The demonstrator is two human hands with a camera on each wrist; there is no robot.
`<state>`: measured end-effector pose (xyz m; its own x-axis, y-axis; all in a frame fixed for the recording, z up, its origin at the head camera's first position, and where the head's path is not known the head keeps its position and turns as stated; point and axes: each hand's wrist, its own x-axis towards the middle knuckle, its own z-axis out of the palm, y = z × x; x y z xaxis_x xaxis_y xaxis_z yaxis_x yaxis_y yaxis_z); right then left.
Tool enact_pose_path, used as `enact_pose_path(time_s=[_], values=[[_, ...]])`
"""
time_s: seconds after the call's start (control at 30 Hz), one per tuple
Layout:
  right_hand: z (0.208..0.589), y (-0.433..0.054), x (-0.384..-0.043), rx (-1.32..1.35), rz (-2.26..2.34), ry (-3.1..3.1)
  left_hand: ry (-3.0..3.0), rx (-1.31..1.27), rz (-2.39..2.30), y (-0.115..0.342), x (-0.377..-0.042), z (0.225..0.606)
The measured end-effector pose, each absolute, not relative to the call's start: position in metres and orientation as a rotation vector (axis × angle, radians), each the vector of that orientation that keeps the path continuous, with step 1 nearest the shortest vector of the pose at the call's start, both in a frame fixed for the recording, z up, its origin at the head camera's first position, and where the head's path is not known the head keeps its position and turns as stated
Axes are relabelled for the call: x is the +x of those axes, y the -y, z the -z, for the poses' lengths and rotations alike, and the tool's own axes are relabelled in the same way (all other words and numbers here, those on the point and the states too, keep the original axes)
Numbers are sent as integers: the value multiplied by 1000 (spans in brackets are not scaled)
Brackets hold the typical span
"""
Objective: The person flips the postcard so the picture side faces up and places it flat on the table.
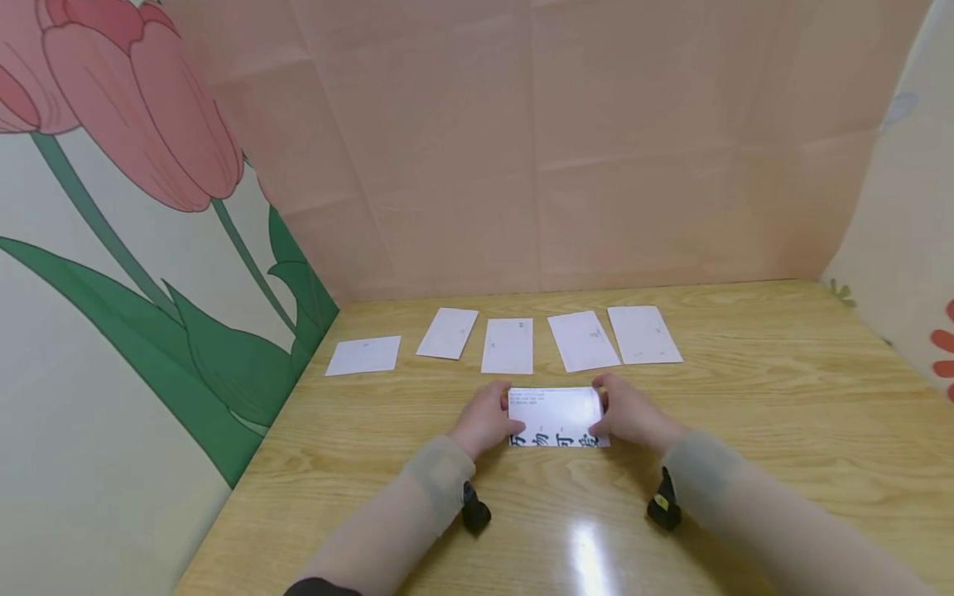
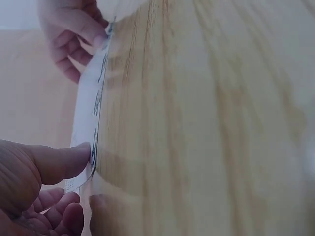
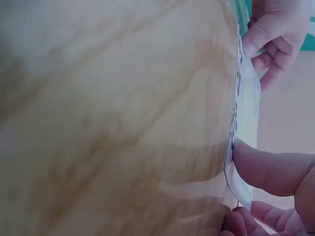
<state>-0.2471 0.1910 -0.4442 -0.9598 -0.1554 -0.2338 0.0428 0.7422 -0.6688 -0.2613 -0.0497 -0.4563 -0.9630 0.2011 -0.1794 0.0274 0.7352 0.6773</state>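
A white card (image 1: 555,414) with large dark characters along its near edge and small print near its far left corner lies between both hands, low over the table. My left hand (image 1: 486,418) pinches its left end, thumb on top and fingers at the edge. At the right end, my right hand (image 1: 629,412) grips it the same way. In the left wrist view, the card (image 2: 87,113) runs edge-on from the left thumb to the other hand. The right wrist view shows the right thumb (image 3: 270,167) pressing on the card's printed face.
Several white cards lie in a row toward the back of the wooden table (image 1: 782,397): one sideways at far left (image 1: 363,355), the middle card (image 1: 508,346), the rightmost card (image 1: 644,335). A pinkish backdrop (image 1: 559,165) stands behind, and a tulip-patterned wall (image 1: 149,331) borders the left.
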Motion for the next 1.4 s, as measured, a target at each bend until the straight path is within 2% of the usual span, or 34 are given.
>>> enact_pose_path(time_s=[0.7, 1.17, 1.4], values=[[439, -193, -241, -158, 815, -2759, -2732, 268, -889, 51, -261, 454], [439, -202, -231, -889, 634, -2790, -2767, 415, -675, 50, -262, 455], [435, -197, -220, -1074, 576, -2625, -2760, 528, -476, 48, -261, 447]])
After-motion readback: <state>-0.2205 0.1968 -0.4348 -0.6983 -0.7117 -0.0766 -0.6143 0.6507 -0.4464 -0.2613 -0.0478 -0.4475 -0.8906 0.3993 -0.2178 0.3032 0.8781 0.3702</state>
